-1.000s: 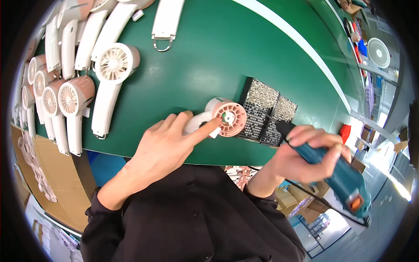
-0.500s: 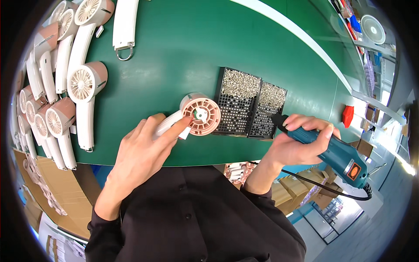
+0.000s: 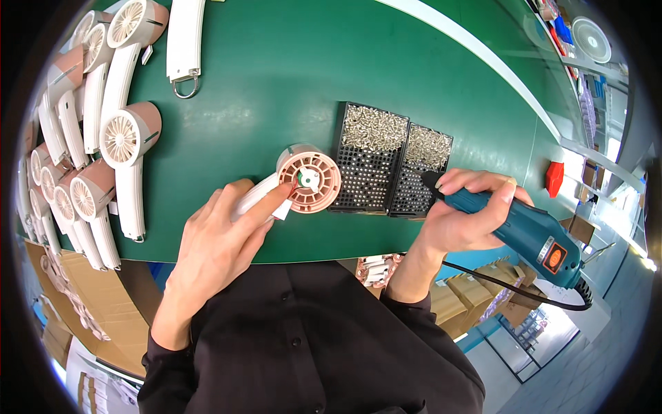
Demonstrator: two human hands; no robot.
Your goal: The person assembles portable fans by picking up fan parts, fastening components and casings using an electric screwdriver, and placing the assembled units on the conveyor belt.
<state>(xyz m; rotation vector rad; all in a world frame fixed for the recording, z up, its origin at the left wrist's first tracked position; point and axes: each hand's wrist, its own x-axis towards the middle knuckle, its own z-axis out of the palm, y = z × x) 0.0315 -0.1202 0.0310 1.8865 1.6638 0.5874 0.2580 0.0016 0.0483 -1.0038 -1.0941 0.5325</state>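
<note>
Fan (image 3: 308,181), one, gripped by left fingers (image 3: 265,206) | teal screwdriver (image 3: 534,234), one, gripped by right fingers (image 3: 483,181) | screw trays (image 3: 364,181), two, adjoining

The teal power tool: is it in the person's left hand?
No, the right hand holds the teal power tool, while the left hand holds a pink-and-white fan.

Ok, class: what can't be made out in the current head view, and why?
Head view, lower end of the handheld fan: hidden by the left hand.
Head view, tip of the electric screwdriver: too small and dark against the right screw tray.
Head view, upper end of the white fan handle: cut off by the top edge.
Head view, individual screws: too small to count.
</note>
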